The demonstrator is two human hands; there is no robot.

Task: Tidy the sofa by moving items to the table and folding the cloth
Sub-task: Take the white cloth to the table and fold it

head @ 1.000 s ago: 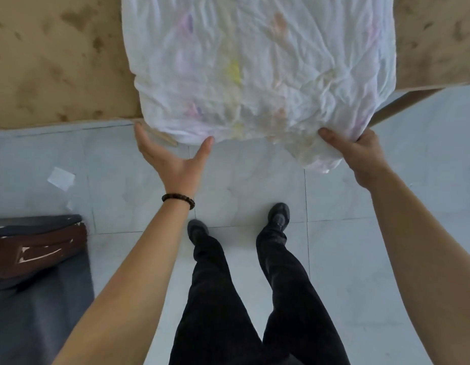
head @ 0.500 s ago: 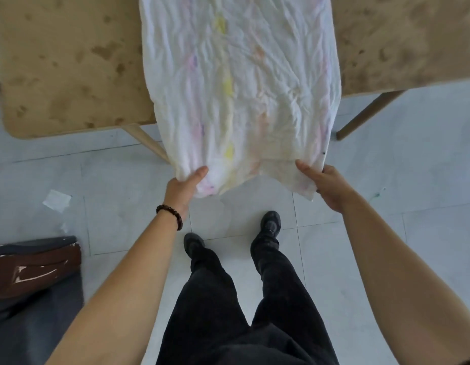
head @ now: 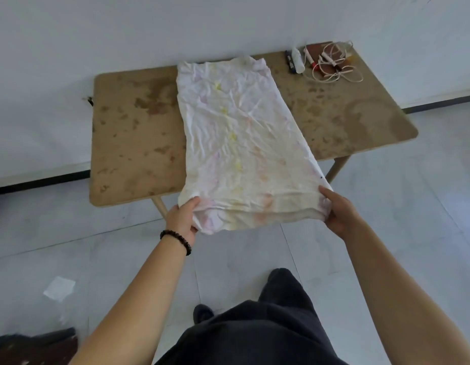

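A white cloth (head: 236, 138) with faint yellow and pink stains lies lengthwise across the stained wooden table (head: 131, 133), its near end hanging past the front edge. My left hand (head: 182, 219) grips the cloth's near left corner, thumb on top. At the near right corner my right hand (head: 338, 210) holds the cloth the same way. The near edge is lifted off the table between both hands.
At the table's far right corner lie a skipping rope (head: 331, 64), a white tube (head: 298, 60) and a dark pen (head: 290, 61). A white wall stands behind. A paper scrap (head: 59, 288) lies on the tiled floor, and a dark sofa edge (head: 33, 347) shows bottom left.
My left hand went from open below the cloth's edge to gripping its corner. The view rose and backed away, so the whole table shows now, with the cloth's near edge pulled taut.
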